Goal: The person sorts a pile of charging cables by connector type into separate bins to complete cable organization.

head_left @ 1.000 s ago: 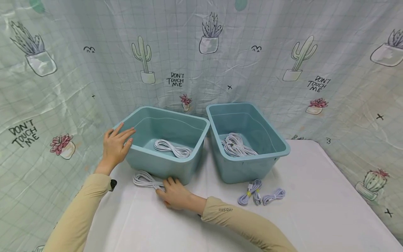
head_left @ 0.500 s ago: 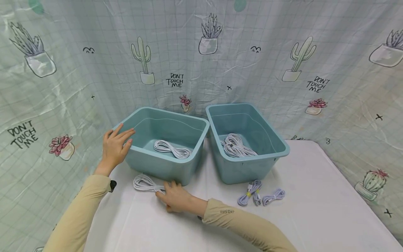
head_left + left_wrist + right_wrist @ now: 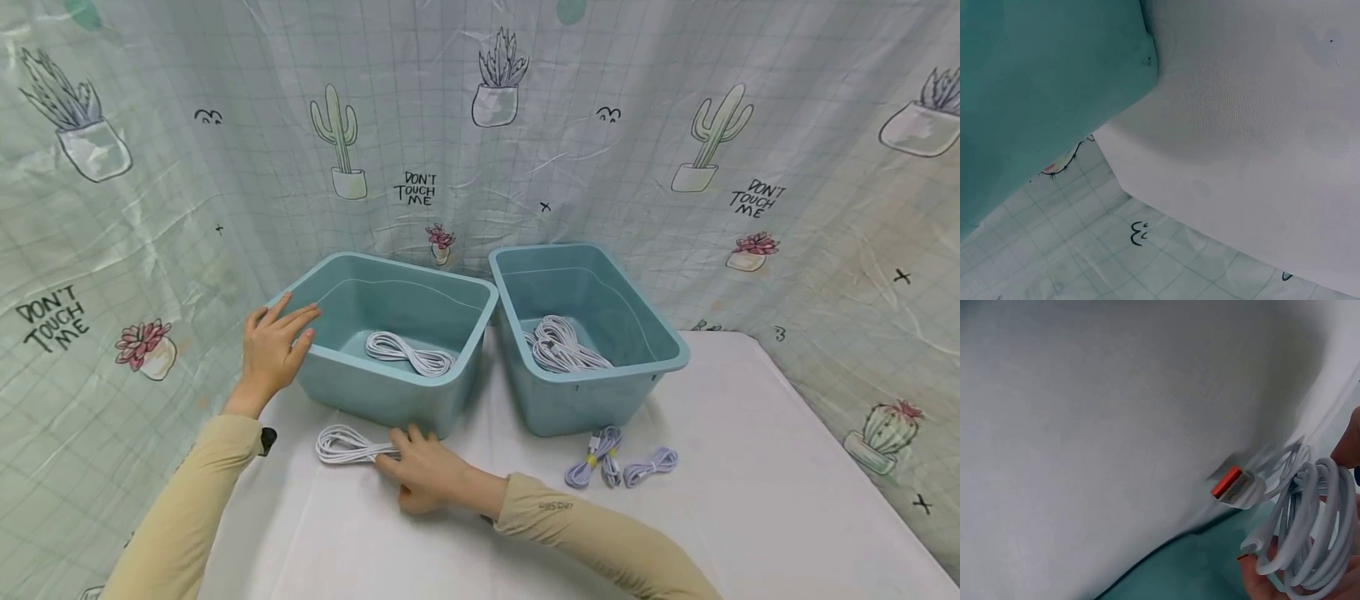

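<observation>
My right hand (image 3: pixel 431 471) pinches the right end of a coiled white USB cable (image 3: pixel 348 446) on the table, in front of the left teal bin (image 3: pixel 378 396). Close up in the right wrist view, fingers and thumb lie around the coil (image 3: pixel 1310 531), and a USB plug (image 3: pixel 1238 487) with an orange inside sticks out. My left hand (image 3: pixel 272 346) rests on the left bin's near-left rim, fingers spread. Inside that bin lies another coiled white cable (image 3: pixel 408 354). The left wrist view holds only bin wall, tablecloth and curtain; no hand shows there.
A second teal bin (image 3: pixel 585 404) stands to the right, with a pile of white cables (image 3: pixel 562 346) inside. In front of it lie pale purple cables with yellow ties (image 3: pixel 594 460) and a smaller tied cable (image 3: pixel 651 467). A cactus-print curtain (image 3: pixel 600 158) hangs behind.
My right hand has shifted slightly right and towards me, and the white cable's held end has come a little away from the left bin. My left hand stays on the rim.
</observation>
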`<state>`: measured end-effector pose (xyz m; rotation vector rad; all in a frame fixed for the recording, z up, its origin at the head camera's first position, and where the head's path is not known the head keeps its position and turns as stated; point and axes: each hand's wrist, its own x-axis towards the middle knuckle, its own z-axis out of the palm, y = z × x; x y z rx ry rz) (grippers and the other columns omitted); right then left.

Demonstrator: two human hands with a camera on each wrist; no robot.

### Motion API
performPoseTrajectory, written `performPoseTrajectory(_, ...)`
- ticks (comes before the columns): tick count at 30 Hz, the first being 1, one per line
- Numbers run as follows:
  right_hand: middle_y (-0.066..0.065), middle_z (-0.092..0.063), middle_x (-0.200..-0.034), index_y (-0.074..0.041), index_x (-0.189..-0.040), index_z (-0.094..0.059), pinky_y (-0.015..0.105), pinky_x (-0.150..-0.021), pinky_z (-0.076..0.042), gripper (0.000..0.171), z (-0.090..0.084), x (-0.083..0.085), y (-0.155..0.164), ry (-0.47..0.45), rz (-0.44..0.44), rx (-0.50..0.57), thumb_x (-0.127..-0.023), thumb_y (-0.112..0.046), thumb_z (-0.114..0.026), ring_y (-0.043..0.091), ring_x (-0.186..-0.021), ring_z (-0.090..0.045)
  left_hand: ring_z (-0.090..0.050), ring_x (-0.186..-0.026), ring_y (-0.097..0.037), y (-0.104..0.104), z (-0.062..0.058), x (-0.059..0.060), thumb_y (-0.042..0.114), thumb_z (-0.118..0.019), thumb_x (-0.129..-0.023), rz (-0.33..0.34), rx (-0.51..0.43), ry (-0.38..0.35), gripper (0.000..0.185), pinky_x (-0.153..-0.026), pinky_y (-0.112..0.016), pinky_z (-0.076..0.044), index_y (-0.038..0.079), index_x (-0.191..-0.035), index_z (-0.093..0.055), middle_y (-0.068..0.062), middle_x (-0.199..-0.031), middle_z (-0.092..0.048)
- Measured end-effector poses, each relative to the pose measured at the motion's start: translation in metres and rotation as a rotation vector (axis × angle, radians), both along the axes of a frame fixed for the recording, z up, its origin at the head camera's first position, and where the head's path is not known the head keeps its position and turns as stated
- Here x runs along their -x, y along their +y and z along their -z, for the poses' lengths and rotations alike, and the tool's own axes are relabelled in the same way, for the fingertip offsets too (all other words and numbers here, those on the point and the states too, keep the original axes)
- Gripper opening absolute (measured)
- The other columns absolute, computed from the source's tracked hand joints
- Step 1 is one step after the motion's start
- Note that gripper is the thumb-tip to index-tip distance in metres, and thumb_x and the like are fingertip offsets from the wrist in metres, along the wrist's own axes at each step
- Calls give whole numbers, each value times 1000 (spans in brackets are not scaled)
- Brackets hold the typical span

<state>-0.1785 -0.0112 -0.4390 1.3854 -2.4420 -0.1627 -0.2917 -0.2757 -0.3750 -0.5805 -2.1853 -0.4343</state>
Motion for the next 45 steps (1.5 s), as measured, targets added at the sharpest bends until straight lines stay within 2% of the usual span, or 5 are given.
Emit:
performPoseTrajectory(6,4,-43,-99,-22,-104,-49,22,-48,-23,36,-4,1,8,31,-49,24,-69,-26,-56,15,-75,-39,-43,-123,-35,-1,0,0,51,-27,-93,-1,1,1,58,-98,-55,-25,10,-111,-64,-13,-112,-63)
performPoseTrajectory(14,4,-45,-105,-23,-108,-53,23,-53,-29,36,-18,-4,22,42,-77,23,-73,-26,-55,17,-84,-44,-43,-123,-34,-1,1,0,52,-26,-92,-1,-6,14,60,-96,-56,-26,9,-109,-64,-13,-112,-63)
performPoseTrajectory(27,5,-47,-106,-21,-105,-51,22,-59,-32,35,-31,-6,68,19,-127,145,-71,-19,-58,15,-82,-40,-43,-123,-35,0,-1,0,52,-27,-92,3,-6,-2,59,-97,-56,-25,9,-110,-64,-13,-113,-63)
performPoseTrajectory(35,5,-48,-103,-18,-99,-54,23,-59,-33,35,-49,-15,95,12,-180,230,-65,-14,-60,16,-80,-38,-43,-123,-35,-1,1,1,52,-26,-92,-3,-4,-2,60,-96,-55,-26,9,-110,-64,-13,-112,-63)
performPoseTrajectory(45,3,-48,-106,-20,-102,-54,26,-68,-38,40,-80,-30,133,25,-198,187,-64,-14,-64,14,-85,-39,-43,-123,-35,-1,2,3,50,-28,-93,-4,1,3,58,-96,-56,-26,9,-109,-64,-13,-112,-63)
